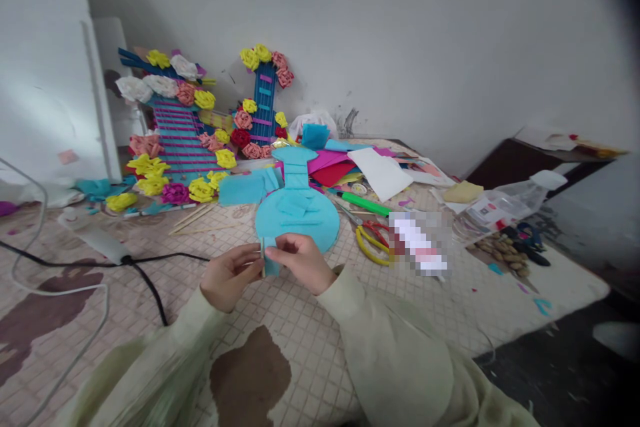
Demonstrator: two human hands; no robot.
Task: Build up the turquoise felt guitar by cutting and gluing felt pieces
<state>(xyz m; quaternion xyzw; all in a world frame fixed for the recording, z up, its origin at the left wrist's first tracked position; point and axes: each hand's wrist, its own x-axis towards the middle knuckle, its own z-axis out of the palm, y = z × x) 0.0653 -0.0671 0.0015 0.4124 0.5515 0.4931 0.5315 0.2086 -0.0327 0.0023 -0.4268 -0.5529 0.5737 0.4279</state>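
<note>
My left hand (227,278) pinches a short, thin wooden stick (263,257), held upright. Against the stick is a small piece of light-blue paper (273,268), gripped between the fingers of my right hand (306,263). Both hands are closed and nearly meet above the table's near middle. Just beyond them lies a flat light-blue instrument shape (325,217) with a round body and a narrow neck. A folded blue scrap and raised strips sit on its body.
Two decorated string-instrument models (183,140) (265,97) with paper flowers lean at the wall. Coloured paper sheets (383,173) are heaped behind. Yellow-handled scissors (370,250), a green cutter (365,203), a plastic bottle (515,203) and peanuts (503,253) lie right; a power strip (95,237) lies left.
</note>
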